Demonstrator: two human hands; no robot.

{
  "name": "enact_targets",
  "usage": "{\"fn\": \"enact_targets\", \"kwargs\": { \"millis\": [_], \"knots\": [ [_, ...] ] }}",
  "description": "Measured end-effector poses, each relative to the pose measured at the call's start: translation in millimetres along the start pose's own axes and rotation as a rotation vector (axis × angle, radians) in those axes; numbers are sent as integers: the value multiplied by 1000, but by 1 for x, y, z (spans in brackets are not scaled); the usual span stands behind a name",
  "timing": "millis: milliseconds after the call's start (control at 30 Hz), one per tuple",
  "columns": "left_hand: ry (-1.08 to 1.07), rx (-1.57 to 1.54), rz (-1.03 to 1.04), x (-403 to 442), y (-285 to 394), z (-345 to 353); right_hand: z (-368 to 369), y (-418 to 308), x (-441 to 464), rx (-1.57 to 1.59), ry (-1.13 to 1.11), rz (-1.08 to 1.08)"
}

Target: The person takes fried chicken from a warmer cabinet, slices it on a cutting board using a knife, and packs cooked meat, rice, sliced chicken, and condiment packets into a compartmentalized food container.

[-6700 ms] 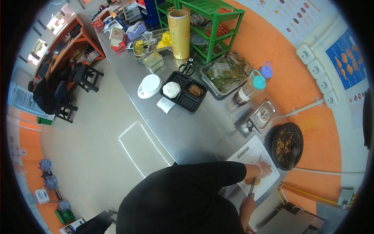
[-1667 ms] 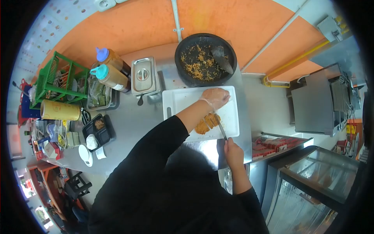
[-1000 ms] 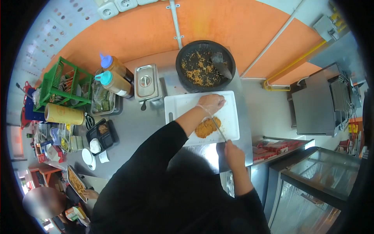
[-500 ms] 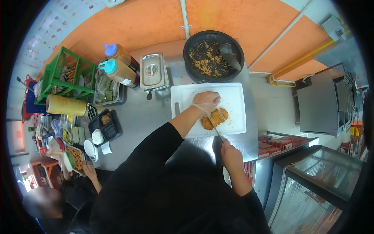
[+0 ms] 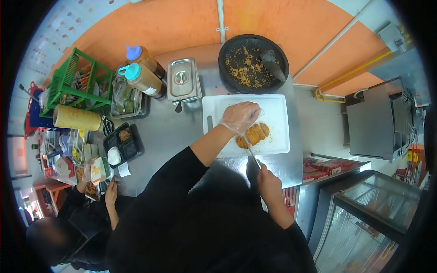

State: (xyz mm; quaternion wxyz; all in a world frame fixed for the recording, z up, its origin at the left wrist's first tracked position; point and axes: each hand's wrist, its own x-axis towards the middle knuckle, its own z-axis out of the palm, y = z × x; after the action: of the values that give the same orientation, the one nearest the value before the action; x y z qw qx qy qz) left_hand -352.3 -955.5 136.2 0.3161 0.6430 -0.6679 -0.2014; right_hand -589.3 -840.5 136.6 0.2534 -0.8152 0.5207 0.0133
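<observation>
A sliced, breaded cutlet [image 5: 256, 134] lies on a white cutting board [image 5: 277, 143]. Its pieces sit side by side, the one nearest the blade slightly apart from the others. My right hand [image 5: 269, 180] is closed round the handle of a knife [image 5: 253, 156], whose blade reaches up and left into the cutlet. Over the blade's far end is my left hand [image 5: 241, 117], in a clear plastic glove, with its fingers curled in. The left palm hides the knife tip, and whatever may be under those fingers is out of sight.
Behind the board stands a black bowl [image 5: 232, 82] with crumbs and a scoop. Left of it are a lidded steel container [image 5: 182, 78], sauce bottles [image 5: 145, 79], a green rack [image 5: 57, 86] and a black meal tray [image 5: 129, 146]. A co-worker [image 5: 82, 232] holds a carton [image 5: 99, 170] at lower left.
The knife and both hands have barely moved; the end piece of cutlet looks more separated. The co-worker has brought a carton towards the table edge. The view has shifted slightly.
</observation>
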Motion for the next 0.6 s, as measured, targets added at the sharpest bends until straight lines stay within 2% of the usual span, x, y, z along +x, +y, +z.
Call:
{"fn": "enact_targets", "kwargs": {
  "millis": [333,400,533,600],
  "knots": [
    [-13,-20,-73,-12,-32,25,1,-6,7,-108,-1,-10],
    [-22,-2,-108,-15,-51,41,-9,-16,12,-219,-124,39],
    [-28,-15,-110,-11,-56,44,11,2,21,-253,-106,33],
    [-92,20,-106,-9,-48,43,27,22,26,-161,-28,-27]
  ]
}}
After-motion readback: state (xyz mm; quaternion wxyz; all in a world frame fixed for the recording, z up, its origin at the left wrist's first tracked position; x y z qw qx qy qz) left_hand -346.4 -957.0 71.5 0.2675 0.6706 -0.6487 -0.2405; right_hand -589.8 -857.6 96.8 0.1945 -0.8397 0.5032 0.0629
